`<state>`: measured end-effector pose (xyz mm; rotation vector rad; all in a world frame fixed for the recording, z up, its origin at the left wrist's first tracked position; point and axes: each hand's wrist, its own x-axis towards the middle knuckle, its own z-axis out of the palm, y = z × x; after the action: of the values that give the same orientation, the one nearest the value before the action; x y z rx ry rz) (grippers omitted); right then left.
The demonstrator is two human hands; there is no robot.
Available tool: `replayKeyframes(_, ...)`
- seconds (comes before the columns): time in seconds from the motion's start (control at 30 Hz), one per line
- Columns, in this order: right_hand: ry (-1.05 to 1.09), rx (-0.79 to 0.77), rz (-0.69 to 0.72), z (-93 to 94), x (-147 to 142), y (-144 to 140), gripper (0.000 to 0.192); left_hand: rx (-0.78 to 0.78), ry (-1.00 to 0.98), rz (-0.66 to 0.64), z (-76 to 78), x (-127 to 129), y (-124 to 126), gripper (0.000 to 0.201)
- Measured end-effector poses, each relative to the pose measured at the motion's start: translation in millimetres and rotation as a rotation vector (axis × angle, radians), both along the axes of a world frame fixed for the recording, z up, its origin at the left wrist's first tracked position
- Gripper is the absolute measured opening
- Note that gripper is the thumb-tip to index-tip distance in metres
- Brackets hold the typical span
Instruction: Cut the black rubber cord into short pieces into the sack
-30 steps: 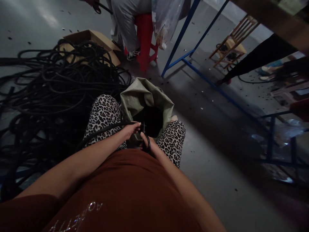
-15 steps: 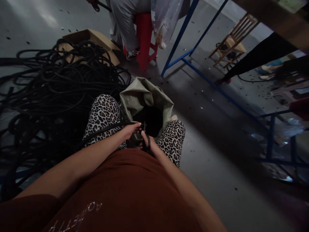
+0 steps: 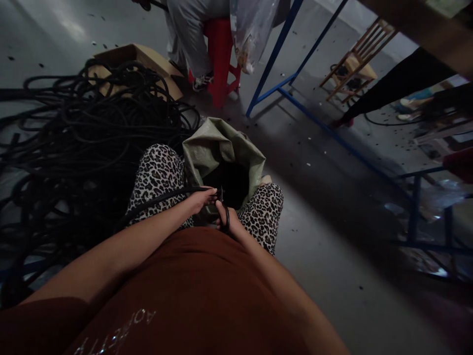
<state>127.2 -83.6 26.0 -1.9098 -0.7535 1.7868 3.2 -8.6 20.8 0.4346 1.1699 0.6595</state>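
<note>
Head view: left hand pinches a black hose over the mouth of a green woven sack set between the knees, its inside too dark to read, right hand closed through black scissors beside it

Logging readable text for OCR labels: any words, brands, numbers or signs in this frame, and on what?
Shirt: pale lettering near the bottom edge, upside down to the camera and cut off; it seems to read "AOMEITIA", but the letters are not sure.
Sack, cardboard box, clear plastic bag: no print to be seen.
No other text is readable.
</note>
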Motion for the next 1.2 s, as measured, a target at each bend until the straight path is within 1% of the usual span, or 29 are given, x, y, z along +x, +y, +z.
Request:
replayKeyframes(0.17, -0.042, 0.027, 0.021, -3.0, -0.2, -1.4, 0.052, 0.011, 0.041, -0.025, 4.3, 1.3, -1.2, 0.019)
replayKeyframes(0.47, -0.043, -0.025, -0.008, -9.5, -1.1, -2.7, 0.046, 0.014, 0.063, -0.041, 2.8, -0.2, -0.5, 0.019)
replayKeyframes(0.6, -0.052, -0.037, -0.024, -6.6, -1.0, -2.5, 0.046, 0.000, 0.077, -0.023, 4.0, 0.0, 0.4, 0.021)
replayKeyframes(0.7, -0.044, -0.017, -0.056, -0.9, 0.3, -2.8, 0.045, -0.011, 0.093, -0.005, 4.4, 0.1, 1.4, 0.022)
replayKeyframes(0.8, -0.034, 0.000, -0.102, 3.8, 1.9, -3.6, 0.044, -0.014, 0.084, -0.017, 3.2, -0.8, 2.2, 0.021)
replayKeyframes(0.97, 0.059, -0.029, -0.214, 3.4, 2.9, -2.0, 0.041, 0.002, 0.062, -0.043, 0.3, -2.9, 1.8, 0.025)
replayKeyframes(1.03, 0.099, -0.028, -0.300, 0.7, 3.9, 0.7, 0.039, 0.020, 0.069, -0.071, -0.4, -2.2, -0.6, 0.026)
replayKeyframes(1.1, 0.145, -0.006, -0.398, -2.3, 5.9, 3.5, 0.038, 0.059, 0.090, -0.131, -0.4, -0.6, -5.0, 0.027)
replayKeyframes(1.17, 0.210, 0.022, -0.437, -4.5, 8.8, 5.4, 0.037, 0.105, 0.133, -0.249, 0.6, 1.1, -10.0, 0.026)
replayKeyframes(1.2, 0.266, 0.046, -0.429, -5.0, 10.4, 5.9, 0.038, 0.122, 0.148, -0.298, 1.8, 1.6, -12.2, 0.025)
